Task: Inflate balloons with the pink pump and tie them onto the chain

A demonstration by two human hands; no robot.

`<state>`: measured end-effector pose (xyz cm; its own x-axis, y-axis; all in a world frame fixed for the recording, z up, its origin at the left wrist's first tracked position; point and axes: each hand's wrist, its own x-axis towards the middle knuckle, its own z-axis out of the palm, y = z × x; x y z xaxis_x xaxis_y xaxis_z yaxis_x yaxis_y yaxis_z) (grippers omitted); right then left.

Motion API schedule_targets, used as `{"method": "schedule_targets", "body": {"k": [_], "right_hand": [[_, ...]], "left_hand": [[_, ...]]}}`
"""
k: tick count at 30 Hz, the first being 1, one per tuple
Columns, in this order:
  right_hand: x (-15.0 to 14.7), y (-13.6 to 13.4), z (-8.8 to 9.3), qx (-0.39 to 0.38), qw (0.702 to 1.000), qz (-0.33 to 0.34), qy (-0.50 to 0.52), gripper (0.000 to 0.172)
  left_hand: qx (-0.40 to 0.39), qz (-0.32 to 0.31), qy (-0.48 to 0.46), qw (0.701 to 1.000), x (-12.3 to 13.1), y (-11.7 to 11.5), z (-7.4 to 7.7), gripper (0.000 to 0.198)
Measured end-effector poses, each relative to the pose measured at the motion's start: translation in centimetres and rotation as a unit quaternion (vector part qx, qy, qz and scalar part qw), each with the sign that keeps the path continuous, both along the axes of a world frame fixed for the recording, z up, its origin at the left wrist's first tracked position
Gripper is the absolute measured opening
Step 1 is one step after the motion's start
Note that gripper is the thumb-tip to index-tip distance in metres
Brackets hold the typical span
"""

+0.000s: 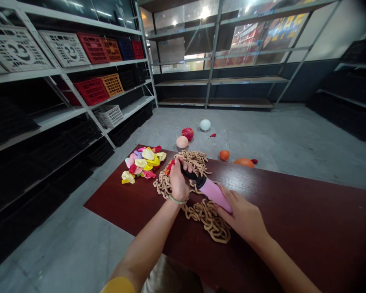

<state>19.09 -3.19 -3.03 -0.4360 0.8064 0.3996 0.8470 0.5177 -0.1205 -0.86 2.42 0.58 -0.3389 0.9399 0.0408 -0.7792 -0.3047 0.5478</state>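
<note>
My right hand is wrapped round the pink barrel of a balloon hand pump. The pump's black nozzle end points up and left into my left hand. There my closed left fingers grip a red balloon at the nozzle; they partly cover both, so how far the balloon sits on the nozzle is hidden. Beneath both hands lie loose heaps of tan, knotted rope-like cord. A pile of uninflated balloons in yellow, pink, red and purple rests left of my left hand.
The dark red tabletop stretches right. Beyond it on the grey floor are a white balloon, a red patterned balloon, a peach balloon and orange balloons. Shelves with plastic crates line the left; a metal rack stands behind.
</note>
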Motion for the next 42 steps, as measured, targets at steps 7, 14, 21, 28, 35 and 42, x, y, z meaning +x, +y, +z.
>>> {"method": "schedule_targets", "body": {"k": [7,14,21,28,35,42], "right_hand": [[0.5,0.2,-0.2,0.005,1.0,-0.009,0.016,0.06],[0.0,-0.1,0.0,-0.015,0.999,0.03,0.008,0.058],[-0.6,-0.5,0.2,-0.016,0.997,0.071,0.017,0.058],[-0.4,-0.3,-0.7,-0.02,0.999,-0.003,0.027,0.054],[0.1,0.0,-0.4,-0.04,0.997,0.055,0.023,0.057],[2.1,1.4,-0.5,-0.016,0.995,0.093,-0.01,0.055]], "left_hand": [[-0.019,-0.051,-0.056,0.997,1.0,-0.6,-0.2,0.025],[-0.015,0.02,-0.042,0.999,0.1,-0.1,-0.3,0.023],[-0.018,0.129,-0.02,0.991,-4.5,1.0,1.1,0.028],[-0.028,0.025,0.029,0.999,0.7,0.4,-1.0,0.03],[-0.057,0.059,0.045,0.996,-1.7,1.1,-0.2,0.025],[-0.04,0.159,0.018,0.986,-5.9,1.4,1.4,0.023]]}}
